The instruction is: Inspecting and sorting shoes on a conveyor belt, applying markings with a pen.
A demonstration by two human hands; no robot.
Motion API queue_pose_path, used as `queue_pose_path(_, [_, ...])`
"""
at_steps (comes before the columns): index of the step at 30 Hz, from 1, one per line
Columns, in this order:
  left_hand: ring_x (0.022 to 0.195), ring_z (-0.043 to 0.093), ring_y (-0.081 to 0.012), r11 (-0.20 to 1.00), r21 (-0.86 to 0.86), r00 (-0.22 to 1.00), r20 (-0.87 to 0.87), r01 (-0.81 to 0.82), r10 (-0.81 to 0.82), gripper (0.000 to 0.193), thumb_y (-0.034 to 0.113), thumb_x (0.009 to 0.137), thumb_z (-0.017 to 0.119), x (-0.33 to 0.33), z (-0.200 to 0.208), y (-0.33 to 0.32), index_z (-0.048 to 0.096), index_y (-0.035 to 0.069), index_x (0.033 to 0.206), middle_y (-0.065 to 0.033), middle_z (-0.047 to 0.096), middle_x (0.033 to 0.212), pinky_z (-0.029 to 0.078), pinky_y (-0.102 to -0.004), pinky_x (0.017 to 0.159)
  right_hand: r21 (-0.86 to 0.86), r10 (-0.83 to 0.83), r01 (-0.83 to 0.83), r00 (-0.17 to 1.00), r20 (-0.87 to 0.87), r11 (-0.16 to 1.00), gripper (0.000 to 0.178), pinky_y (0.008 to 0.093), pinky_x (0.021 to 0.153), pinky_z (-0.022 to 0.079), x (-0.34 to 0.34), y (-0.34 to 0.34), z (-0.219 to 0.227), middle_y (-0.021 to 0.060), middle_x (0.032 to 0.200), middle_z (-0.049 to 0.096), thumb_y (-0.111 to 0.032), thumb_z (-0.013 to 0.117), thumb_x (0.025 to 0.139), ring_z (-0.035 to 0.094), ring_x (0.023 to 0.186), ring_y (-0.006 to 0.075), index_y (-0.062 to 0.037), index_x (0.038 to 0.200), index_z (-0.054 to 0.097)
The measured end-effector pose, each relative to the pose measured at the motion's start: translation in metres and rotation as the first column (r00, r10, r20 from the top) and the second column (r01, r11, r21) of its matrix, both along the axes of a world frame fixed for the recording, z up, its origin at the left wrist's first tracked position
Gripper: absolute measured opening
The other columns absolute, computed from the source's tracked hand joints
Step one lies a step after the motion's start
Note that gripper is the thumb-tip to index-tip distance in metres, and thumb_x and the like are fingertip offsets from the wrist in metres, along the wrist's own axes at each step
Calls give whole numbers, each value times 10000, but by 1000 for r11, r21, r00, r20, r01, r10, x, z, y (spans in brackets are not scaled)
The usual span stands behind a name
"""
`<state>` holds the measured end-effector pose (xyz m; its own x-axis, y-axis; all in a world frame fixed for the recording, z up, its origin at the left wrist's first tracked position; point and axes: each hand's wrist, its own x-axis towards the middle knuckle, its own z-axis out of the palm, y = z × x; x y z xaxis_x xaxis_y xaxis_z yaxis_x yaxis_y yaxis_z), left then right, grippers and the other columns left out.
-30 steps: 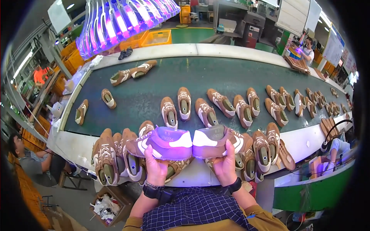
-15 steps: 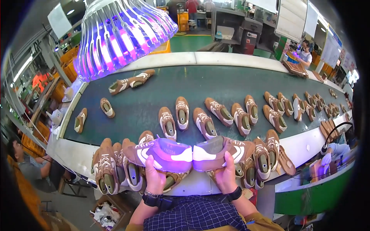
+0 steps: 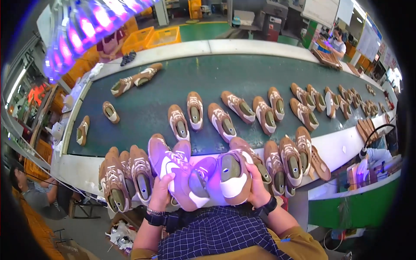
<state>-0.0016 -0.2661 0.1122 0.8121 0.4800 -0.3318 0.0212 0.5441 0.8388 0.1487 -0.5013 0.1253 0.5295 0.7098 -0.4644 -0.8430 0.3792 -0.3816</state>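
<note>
Brown shoes (image 3: 130,177) crowd both sides; left hand (image 3: 161,193) and right hand (image 3: 255,190) each grip a sneaker (image 3: 232,175).

green floor (image 3: 208,30) | yellow crates (image 3: 149,38) | purple lamp (image 3: 86,30)

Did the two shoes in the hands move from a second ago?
Yes. The left shoe and right shoe turned: before, they lay sideways, soles toward the person; now their openings face up, still over the near edge of the green belt.
</note>
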Motion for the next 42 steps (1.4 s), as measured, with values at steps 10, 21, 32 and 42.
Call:
queue_pose_path(10, [905, 597, -399, 314, 770, 780, -614, 556, 124, 454, 131, 753, 549, -19, -11, 19, 501, -37, 1171, -261, 606, 979, 484, -434, 786, 165, 382, -351, 897, -224, 922, 596, 475, 812, 492, -18, -24, -16, 188, 1100, 574, -442, 487, 842, 586, 934, 375, -47, 1286, 443])
queue_pose_path(21, [1271, 326, -405, 261, 883, 839, -225, 390, -496, 1048, 372, 597, 831, 12, 35, -69, 252, -47, 1363, -253, 341, 1344, 280, -441, 1057, 178, 356, -308, 824, -442, 935, 552, 461, 861, 502, -28, -1, -64, 114, 1206, 555, -454, 512, 873, 587, 1045, 274, -97, 1289, 444])
queue_pose_path(32, [1059, 542, -331, 254, 949, 932, -90, 187, -351, 823, 227, 551, 789, 62, 33, -58, 448, 11, 1268, -197, 526, 1178, 449, -385, 907, -495, 479, 54, 177, 860, 867, 383, 332, 829, 477, 4, -47, 25, 225, 1186, 548, -145, 731, 739, 607, 975, 273, -28, 969, 447])
queue_pose_path(42, [946, 557, -272, 178, 979, 894, -6, 95, -449, 845, 216, 537, 776, 73, 38, -69, 441, 13, 1286, -155, 529, 1081, 497, -349, 763, -458, 463, 64, -146, 874, 887, 454, 336, 736, 467, 27, -28, 28, 268, 1279, 464, -138, 766, 643, 564, 850, 324, -41, 905, 408])
